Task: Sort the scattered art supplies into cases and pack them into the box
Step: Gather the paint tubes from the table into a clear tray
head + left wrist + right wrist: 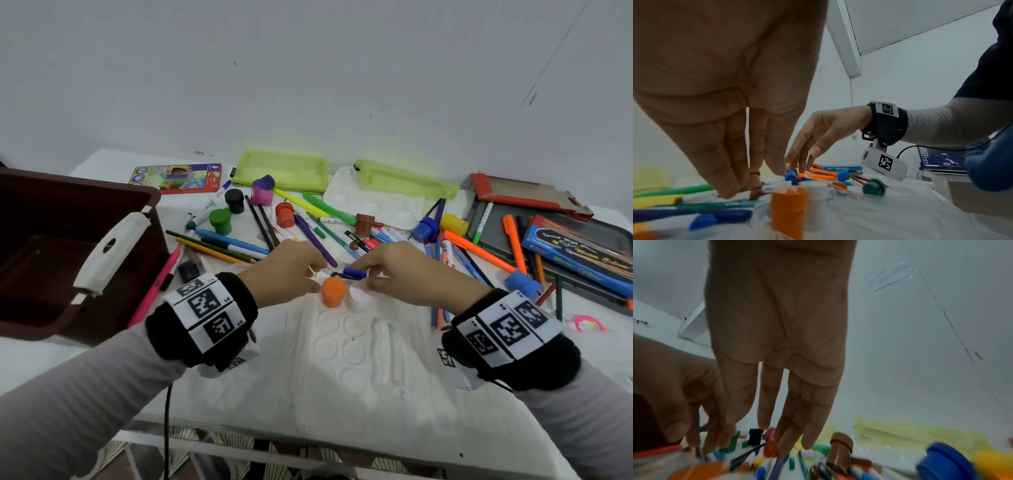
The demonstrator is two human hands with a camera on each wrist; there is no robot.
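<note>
Paintbrush [349,273]: short, blue handle, dark tip, held just above the orange paint pot [333,292] mid-worktop.
Right hand [394,270]: fingertips pinch the blue handle.
Left hand [291,265]: grip pinches the brush's dark tip.
Box [68,246]: brown, far left, open.

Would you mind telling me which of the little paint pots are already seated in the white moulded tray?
The orange pot and the white pot beside it, standing upright in the tray just below both hands; the other pots sit loose among the pens.

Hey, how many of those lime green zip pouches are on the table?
2. One green pouch lies at the back centre; the other pouch lies right of it, overlapping the white palette. The brown box could hide more.
</note>
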